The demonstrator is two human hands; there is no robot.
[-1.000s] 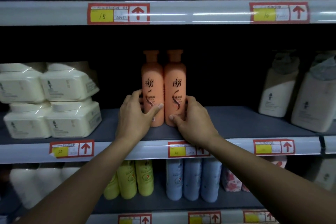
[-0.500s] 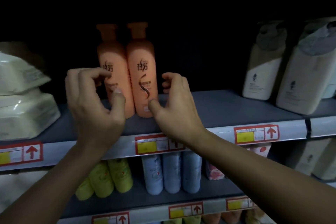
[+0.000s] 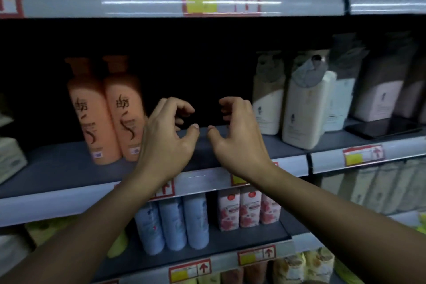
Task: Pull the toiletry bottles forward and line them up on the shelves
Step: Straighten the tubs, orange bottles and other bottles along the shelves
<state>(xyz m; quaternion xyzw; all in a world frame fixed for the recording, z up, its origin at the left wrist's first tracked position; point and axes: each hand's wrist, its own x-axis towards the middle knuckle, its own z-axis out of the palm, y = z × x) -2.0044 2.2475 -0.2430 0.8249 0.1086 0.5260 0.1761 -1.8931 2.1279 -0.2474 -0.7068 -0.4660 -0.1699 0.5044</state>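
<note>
Empty hands hover before a shop shelf of toiletry bottles.

The left hand (image 3: 166, 143) and right hand (image 3: 237, 136) hang side by side over the middle shelf (image 3: 57, 170), fingers curled, grasping nothing. Two orange bottles (image 3: 108, 110) stand upright and touching at nine o'clock of the hands; cream pump bottles (image 3: 304, 108) stand at three o'clock, blue bottles (image 3: 173, 223) at six o'clock below.

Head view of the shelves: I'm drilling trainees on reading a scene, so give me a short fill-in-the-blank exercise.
1. The two orange bottles stand ____ of the left hand.
2. Neither the left hand nor the right hand holds ____.
3. On the shelf below, the pink cartons stand right of three ____ bottles.
4. The white bottles stand ____ of the right hand.

Missing words: left; anything; blue; right
</note>
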